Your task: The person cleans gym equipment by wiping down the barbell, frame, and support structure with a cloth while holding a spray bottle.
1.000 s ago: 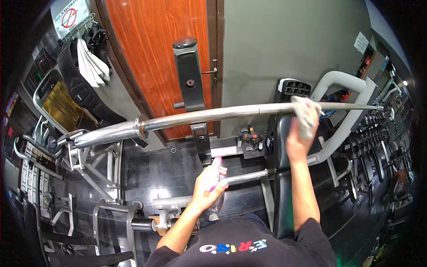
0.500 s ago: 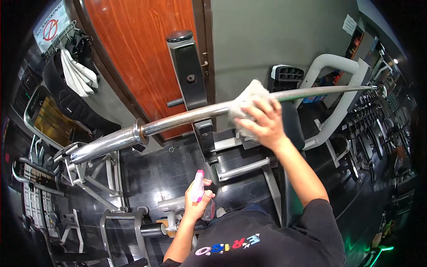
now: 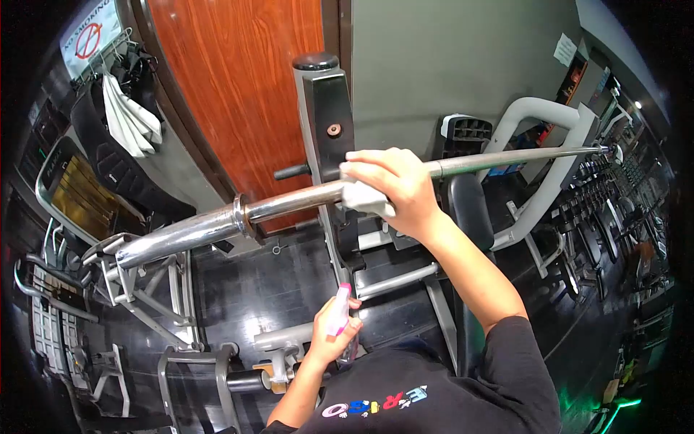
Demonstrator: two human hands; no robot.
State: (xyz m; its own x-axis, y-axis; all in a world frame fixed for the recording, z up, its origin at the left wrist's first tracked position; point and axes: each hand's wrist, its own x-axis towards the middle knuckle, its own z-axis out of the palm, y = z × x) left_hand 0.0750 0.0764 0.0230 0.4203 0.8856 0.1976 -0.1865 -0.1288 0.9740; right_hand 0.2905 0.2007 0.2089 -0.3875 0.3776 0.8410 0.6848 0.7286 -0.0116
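A long steel barbell (image 3: 293, 202) crosses the head view, its thick end sleeve (image 3: 177, 240) at the left and its thin far end at the right. My right hand (image 3: 394, 184) is closed over the bar near its middle, pressing a whitish cloth (image 3: 367, 199) around it. Part of the cloth is hidden under the fingers. Lower down, below the bar, my left hand (image 3: 334, 333) grips a spray bottle with a pink and white trigger head (image 3: 343, 307). The bottle's clear body is mostly covered by the hand.
A black upright post (image 3: 329, 108) of the bench stands behind the bar, with a padded seat (image 3: 470, 210) to its right. Dumbbell racks (image 3: 596, 210) line the far right. Exercise machines (image 3: 87, 188) and a hanging white towel (image 3: 130, 119) are at the left.
My right hand has slid left along the bar with the cloth, its fingers now wrapped over the top. The left hand and spray bottle appear slightly further right in view.
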